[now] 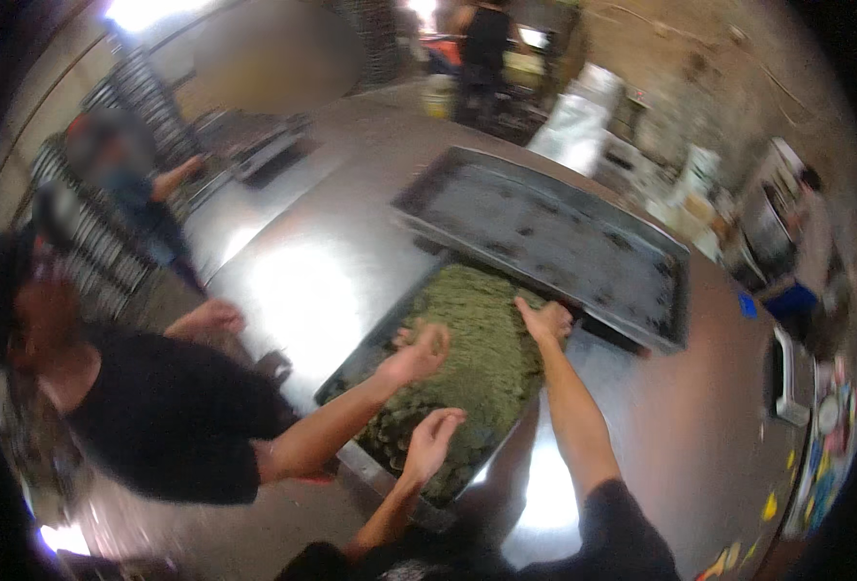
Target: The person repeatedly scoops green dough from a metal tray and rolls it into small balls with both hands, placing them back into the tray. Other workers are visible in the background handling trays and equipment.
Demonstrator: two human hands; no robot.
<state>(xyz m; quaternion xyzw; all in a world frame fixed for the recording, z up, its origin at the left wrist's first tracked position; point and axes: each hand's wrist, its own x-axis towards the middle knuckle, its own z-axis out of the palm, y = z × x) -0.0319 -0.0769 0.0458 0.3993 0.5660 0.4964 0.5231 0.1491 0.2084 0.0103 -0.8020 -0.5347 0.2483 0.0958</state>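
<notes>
A metal tray lies slantwise on the table before me, filled with a moist-looking green mass. Its far part is fairly smooth; the near left end is darker and lumpy. My left hand is over the near part, fingers bent towards the thumb; whether anything is between them is blurred. At the far right rim is my right hand, thumb spread and fingers curled; its grip is unclear. From the left, a co-worker's hand hovers above the middle of the green mass.
A large shallow metal tray stands just beyond the filled one on the steel table. The co-worker in a dark shirt leans in at left. Several other people stand farther off. A scale-like device is by the right edge.
</notes>
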